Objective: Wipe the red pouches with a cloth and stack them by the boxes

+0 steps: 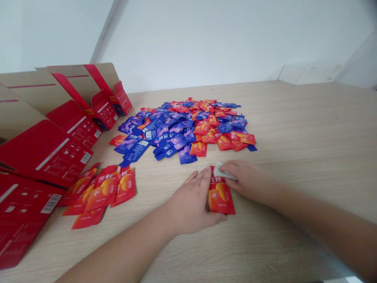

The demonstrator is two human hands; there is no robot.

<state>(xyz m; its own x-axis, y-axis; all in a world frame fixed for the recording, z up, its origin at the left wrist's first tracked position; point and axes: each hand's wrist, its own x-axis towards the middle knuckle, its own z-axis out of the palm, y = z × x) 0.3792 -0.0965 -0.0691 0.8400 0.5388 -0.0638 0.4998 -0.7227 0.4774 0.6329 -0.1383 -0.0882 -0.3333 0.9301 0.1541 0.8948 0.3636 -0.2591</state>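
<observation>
A red and orange pouch (220,197) with pictures of orange fruit lies flat on the table in front of me. My left hand (191,202) rests along the pouch's left edge, its fingers stretched out and the thumb across the bottom edge. At the pouch's top right, my right hand (243,179) grips a folded white cloth or tissue (218,171) and presses it against the pouch. The cloth covers part of the printed top, and some of it is hidden under the fingers.
Beyond my hands spreads a pile of blue pouches (167,137) and red pouches (203,127). Several more red pouches (101,188) overlap at the left, beside open red cardboard boxes (63,153). A white box-like object (306,74) sits by the wall, behind the wooden table (294,129).
</observation>
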